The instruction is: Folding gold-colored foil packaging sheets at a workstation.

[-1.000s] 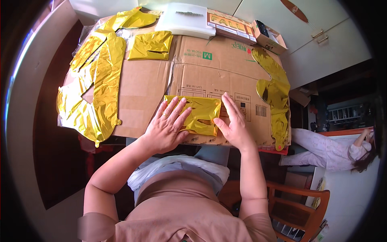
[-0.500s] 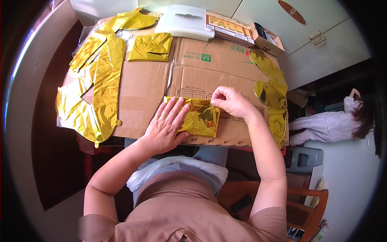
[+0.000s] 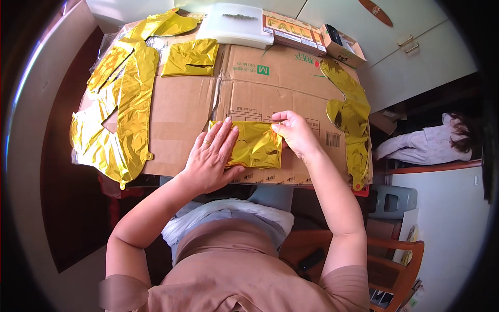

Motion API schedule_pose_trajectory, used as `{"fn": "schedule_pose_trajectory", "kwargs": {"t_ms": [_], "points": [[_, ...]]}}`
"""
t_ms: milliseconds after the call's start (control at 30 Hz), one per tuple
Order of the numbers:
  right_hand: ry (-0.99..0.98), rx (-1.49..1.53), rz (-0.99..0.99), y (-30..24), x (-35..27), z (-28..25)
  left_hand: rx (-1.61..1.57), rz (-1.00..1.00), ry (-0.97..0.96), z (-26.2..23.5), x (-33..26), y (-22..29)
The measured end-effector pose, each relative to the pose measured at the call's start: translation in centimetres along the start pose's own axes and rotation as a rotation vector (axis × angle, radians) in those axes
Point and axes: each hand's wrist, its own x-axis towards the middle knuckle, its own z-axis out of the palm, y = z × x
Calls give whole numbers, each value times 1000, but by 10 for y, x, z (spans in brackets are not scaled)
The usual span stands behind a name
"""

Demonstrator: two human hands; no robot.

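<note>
Left hand (image 3: 210, 156) presses flat on the folded gold foil balloon (image 3: 255, 145) lying on the flattened brown cardboard box (image 3: 182, 112) while right hand (image 3: 293, 132) pinches its top right corner, where a hard tug could tear or crease the thin foil.

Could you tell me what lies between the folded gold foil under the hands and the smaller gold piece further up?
In the head view, only bare flattened cardboard separates the folded foil from that piece.
</note>
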Motion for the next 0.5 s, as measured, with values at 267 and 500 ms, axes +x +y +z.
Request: {"fn": "schedule_pose_trajectory", "kwargs": {"t_ms": [267,500], "points": [[-67,1,-26,1,-22,3,110,-8,52,10,-2,-2],[58,-153,-123,25,-21,6,70,-34,44,12,0,-1]]}}
